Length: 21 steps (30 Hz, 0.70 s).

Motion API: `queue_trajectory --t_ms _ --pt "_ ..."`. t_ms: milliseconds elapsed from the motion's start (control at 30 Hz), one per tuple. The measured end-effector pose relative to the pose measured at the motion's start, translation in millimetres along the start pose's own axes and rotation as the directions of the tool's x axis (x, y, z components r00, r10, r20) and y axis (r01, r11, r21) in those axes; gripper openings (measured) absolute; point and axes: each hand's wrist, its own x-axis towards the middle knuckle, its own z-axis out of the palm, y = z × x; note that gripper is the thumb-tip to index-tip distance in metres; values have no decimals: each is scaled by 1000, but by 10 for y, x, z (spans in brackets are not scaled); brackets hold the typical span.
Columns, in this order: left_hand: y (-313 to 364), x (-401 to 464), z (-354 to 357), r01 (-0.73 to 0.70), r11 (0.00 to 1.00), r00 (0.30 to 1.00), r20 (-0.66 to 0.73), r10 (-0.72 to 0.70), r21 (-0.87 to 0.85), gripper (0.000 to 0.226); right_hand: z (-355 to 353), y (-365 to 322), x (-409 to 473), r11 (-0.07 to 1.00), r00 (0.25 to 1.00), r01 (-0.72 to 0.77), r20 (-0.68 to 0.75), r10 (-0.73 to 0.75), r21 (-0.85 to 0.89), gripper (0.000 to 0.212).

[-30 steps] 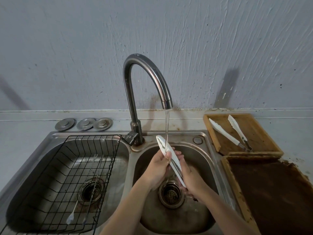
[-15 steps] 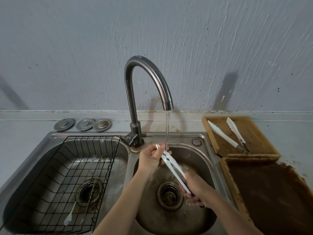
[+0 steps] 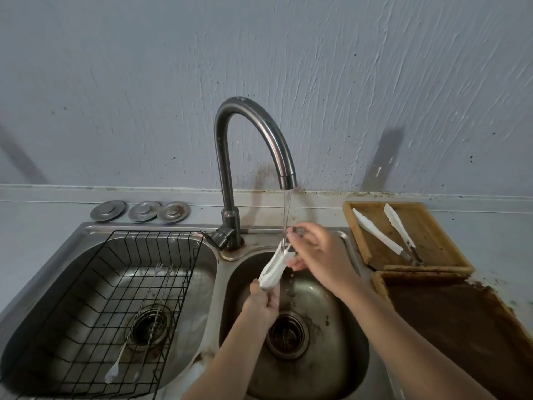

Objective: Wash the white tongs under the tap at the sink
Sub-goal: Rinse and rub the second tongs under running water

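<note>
The white tongs (image 3: 274, 268) are being held over the right basin of the sink (image 3: 353, 368), upper end in the stream from the tap (image 3: 284, 157). The left hand (image 3: 261, 306) is gripping their lower end, fingers curled round it. The right hand (image 3: 315, 254) is apparently pinching the upper tips, though blur is obscuring this. They are looking light, springy and wet-slick; holding near the hinge end is judged safest.

dim, even light | soft wall shadows | edges bowed | hands blurred
</note>
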Motion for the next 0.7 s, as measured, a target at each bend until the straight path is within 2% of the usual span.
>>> queue_trajectory --t_ms 100,267,400,567,700 --pt "-2 6 14 49 997 998 32 -47 -60 29 138 8 37 977 983 178 -19 -181 -115 40" --pt "24 -62 2 101 995 994 41 -101 -16 35 173 21 86 916 932 352 -23 -363 -193 24" --pt "-20 -81 -41 134 991 989 57 -133 -15 42 188 82 73 902 922 374 -18 -386 -218 15" --pt "-61 -71 -63 131 991 990 48 -130 -19 42 146 147 79 909 928 359 -28 -373 -211 23" --pt "35 -102 -56 57 998 998 25 -57 -1 40 56 144 68 892 919 369 -41 -392 -259 23"
